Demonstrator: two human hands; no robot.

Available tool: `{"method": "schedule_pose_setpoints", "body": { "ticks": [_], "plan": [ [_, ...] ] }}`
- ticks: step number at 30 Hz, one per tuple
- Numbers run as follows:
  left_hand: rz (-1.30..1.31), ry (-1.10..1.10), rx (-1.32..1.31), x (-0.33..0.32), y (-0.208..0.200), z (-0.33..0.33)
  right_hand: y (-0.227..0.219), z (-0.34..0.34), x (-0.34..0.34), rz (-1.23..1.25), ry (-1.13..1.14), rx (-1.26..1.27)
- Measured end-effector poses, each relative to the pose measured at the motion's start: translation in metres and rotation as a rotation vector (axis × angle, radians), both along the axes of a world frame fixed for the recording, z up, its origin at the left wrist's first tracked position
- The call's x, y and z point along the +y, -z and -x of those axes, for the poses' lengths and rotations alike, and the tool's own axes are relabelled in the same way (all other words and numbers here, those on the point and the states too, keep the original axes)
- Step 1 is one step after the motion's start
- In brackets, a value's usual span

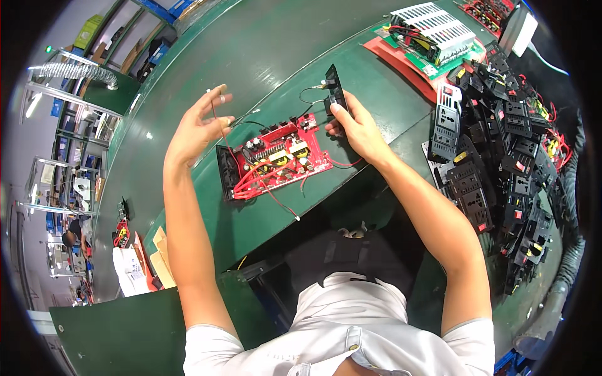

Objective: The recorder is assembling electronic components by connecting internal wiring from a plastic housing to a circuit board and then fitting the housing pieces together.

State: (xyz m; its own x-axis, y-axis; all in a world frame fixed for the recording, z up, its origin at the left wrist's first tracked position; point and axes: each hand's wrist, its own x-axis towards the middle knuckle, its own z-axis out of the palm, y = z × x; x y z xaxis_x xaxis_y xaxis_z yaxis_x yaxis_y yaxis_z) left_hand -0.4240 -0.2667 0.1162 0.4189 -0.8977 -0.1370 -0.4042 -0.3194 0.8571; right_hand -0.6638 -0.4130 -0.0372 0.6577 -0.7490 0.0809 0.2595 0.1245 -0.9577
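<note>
A red circuit board (285, 156) with a black fan (228, 168) at its left end lies on the green bench in front of me. Above that end, my left hand (197, 128) has its fingers bent round a thin red wire (227, 143) that runs down to the board. A black lead (254, 123) reaches from near its thumb toward the board. My right hand (357, 125) grips a black end panel (335, 88), held upright by its lower part. Short dark leads (307, 91) hang from the panel's inner side. A loose wire with a white plug (297, 218) trails over the bench's front edge.
To the right is a heap of black socket panels (517, 156). A silver vented unit (433, 34) on a green board rests on red sheeting (401, 66) at the back right. Cardboard and a white bag (130, 271) lie left. A distant person (76, 235) is at the far left.
</note>
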Motion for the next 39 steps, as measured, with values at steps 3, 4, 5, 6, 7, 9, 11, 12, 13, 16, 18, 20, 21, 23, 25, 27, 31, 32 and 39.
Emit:
{"method": "schedule_pose_setpoints", "body": {
  "ticks": [3, 4, 5, 6, 7, 9, 11, 12, 13, 16, 18, 20, 21, 23, 25, 27, 31, 32, 39],
  "plan": [
    [-0.057, -0.093, -0.050, 0.006, 0.008, -0.010, -0.002, 0.001, 0.001, 0.009, 0.004, 0.014],
    [-0.142, -0.119, -0.140, 0.005, 0.011, -0.014, -0.002, 0.001, 0.002, -0.007, 0.001, 0.014],
    [-0.182, -0.157, -0.312, 0.003, 0.020, -0.020, -0.002, 0.002, 0.000, -0.006, -0.001, 0.017],
    [-0.183, -0.168, -0.314, 0.007, 0.027, -0.035, -0.004, 0.001, 0.001, -0.005, 0.002, 0.017],
    [-0.253, -0.101, -0.540, 0.014, 0.035, -0.055, -0.005, -0.001, 0.002, -0.004, 0.006, 0.016],
    [-0.360, -0.037, -0.806, 0.018, 0.046, -0.064, -0.003, -0.001, 0.001, 0.007, 0.008, 0.009],
    [-0.409, -0.088, -0.911, 0.023, 0.058, -0.067, -0.003, -0.001, -0.002, 0.017, 0.010, 0.023],
    [-0.458, -0.138, -1.016, 0.024, 0.062, -0.068, -0.004, -0.001, -0.003, 0.019, 0.011, 0.024],
    [-0.454, -0.137, -1.015, 0.025, 0.062, -0.070, -0.006, -0.002, -0.004, 0.015, 0.005, 0.033],
    [-0.160, 0.106, -0.934, 0.023, 0.055, -0.064, -0.009, 0.002, -0.003, -0.004, 0.012, 0.028],
    [-0.144, 0.132, -0.508, 0.013, 0.037, -0.043, -0.011, 0.005, -0.003, 0.008, 0.029, -0.006],
    [-0.134, 0.169, -0.570, 0.017, 0.036, -0.040, 0.004, 0.002, -0.001, 0.007, 0.034, 0.062],
    [-0.093, 0.128, -0.526, 0.024, 0.039, -0.046, 0.005, -0.004, 0.005, 0.015, 0.024, 0.095],
    [0.034, 0.107, -0.515, 0.019, 0.042, -0.036, 0.006, -0.003, 0.008, -0.027, 0.002, 0.037],
    [0.129, 0.171, -0.500, 0.002, 0.037, -0.017, 0.003, 0.001, 0.006, -0.010, -0.004, 0.026],
    [0.221, 0.236, -0.485, -0.007, 0.032, 0.009, 0.000, 0.002, 0.006, -0.042, -0.023, 0.014],
    [0.326, 0.237, -0.426, -0.038, 0.055, 0.029, -0.002, 0.002, -0.004, -0.039, 0.008, -0.018],
    [0.498, 0.303, -0.500, -0.043, 0.063, 0.028, -0.008, 0.000, -0.003, -0.040, -0.009, -0.002],
    [0.449, 0.314, -0.653, -0.057, 0.081, 0.066, -0.006, 0.001, -0.005, -0.106, -0.013, 0.003]
  ]
}}
